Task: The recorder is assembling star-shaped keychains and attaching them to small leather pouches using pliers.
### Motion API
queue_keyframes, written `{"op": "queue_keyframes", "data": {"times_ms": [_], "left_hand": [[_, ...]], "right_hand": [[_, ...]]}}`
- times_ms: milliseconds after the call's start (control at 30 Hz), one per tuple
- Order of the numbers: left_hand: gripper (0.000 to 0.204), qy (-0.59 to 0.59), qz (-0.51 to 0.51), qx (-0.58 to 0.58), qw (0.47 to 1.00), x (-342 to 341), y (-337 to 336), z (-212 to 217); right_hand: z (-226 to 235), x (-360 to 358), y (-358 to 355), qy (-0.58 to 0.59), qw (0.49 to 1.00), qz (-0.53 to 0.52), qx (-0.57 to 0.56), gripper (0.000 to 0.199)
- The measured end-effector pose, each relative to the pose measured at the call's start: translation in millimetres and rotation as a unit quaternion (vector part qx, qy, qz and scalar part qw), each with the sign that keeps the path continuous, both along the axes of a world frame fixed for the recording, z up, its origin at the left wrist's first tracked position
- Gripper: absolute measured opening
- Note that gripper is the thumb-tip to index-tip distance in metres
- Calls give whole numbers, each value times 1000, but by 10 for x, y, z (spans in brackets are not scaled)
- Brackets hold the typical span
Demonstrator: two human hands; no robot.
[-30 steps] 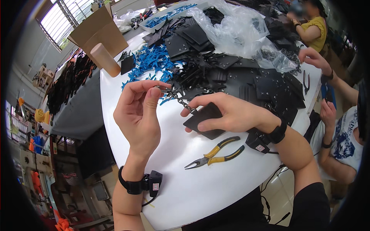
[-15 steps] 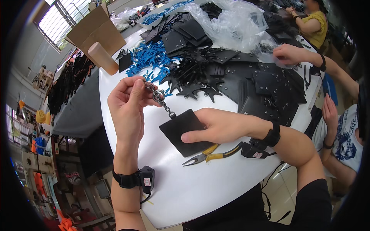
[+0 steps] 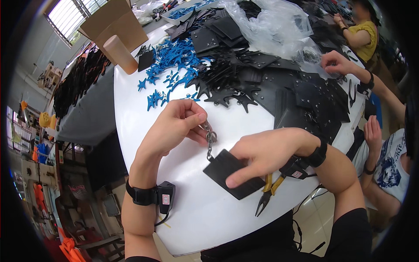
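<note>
My left hand [image 3: 182, 124] is closed, pinching a metal key ring [image 3: 204, 126] between thumb and fingers. From it a short grey chain [image 3: 210, 143] runs down to the corner tab of a flat black leather card holder [image 3: 222, 174] with slot lines across its face. My right hand [image 3: 266, 155] grips the card holder, thumb on top and the other fingers hidden behind. Pliers with yellow handles [image 3: 271, 185] stick out below my right palm, jaws pointing down toward the table's near edge; how they are held is hidden.
Blue star-shaped pieces [image 3: 174, 56], black star-shaped pieces [image 3: 231, 81] and studded black leather panels [image 3: 301, 94] cover the far table. A clear plastic bag [image 3: 270, 22], a tan cylinder [image 3: 120, 54] and a cardboard box [image 3: 114, 26] stand behind. A co-worker's hand [image 3: 338, 63] is at the right.
Both hands have moved, the left one right and down with the key ring. The card holder has tilted and shows its slotted face. The pliers have swung from pointing left to pointing down.
</note>
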State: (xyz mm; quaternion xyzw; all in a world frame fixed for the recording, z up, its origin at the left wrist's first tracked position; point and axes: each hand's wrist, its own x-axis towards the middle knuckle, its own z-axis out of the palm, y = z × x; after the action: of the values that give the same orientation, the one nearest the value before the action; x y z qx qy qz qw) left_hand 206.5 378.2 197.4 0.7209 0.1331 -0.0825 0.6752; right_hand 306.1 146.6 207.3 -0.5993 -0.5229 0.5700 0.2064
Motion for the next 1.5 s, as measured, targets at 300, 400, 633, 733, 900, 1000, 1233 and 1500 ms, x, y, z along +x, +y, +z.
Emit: {"op": "queue_keyframes", "data": {"times_ms": [300,400,633,733,900,1000,1233,1500], "left_hand": [[13,4,48,223,974,60,77,-109],[11,-37,7,311,950,48,100,-170],[7,-41,-7,314,948,13,37,-136],[6,-21,-20,337,941,6,92,-28],[22,-69,-248,315,913,-202,297,144],[21,-101,-270,340,895,-110,164,93],[7,-69,-217,327,917,-81,189,21],[5,-83,-163,332,925,-44,131,-28]], "right_hand": [[71,-138,8,-254,966,-55,10,59],[83,-246,-42,-319,947,-19,38,59],[275,-345,-55,-329,943,59,-7,61],[351,-264,-95,-343,938,47,-14,56],[421,105,-233,-371,912,-161,66,38],[400,446,-415,-442,812,-367,102,26],[217,1405,-1071,-578,573,-545,201,19],[-354,2281,-1469,-517,657,-544,74,41]]}}
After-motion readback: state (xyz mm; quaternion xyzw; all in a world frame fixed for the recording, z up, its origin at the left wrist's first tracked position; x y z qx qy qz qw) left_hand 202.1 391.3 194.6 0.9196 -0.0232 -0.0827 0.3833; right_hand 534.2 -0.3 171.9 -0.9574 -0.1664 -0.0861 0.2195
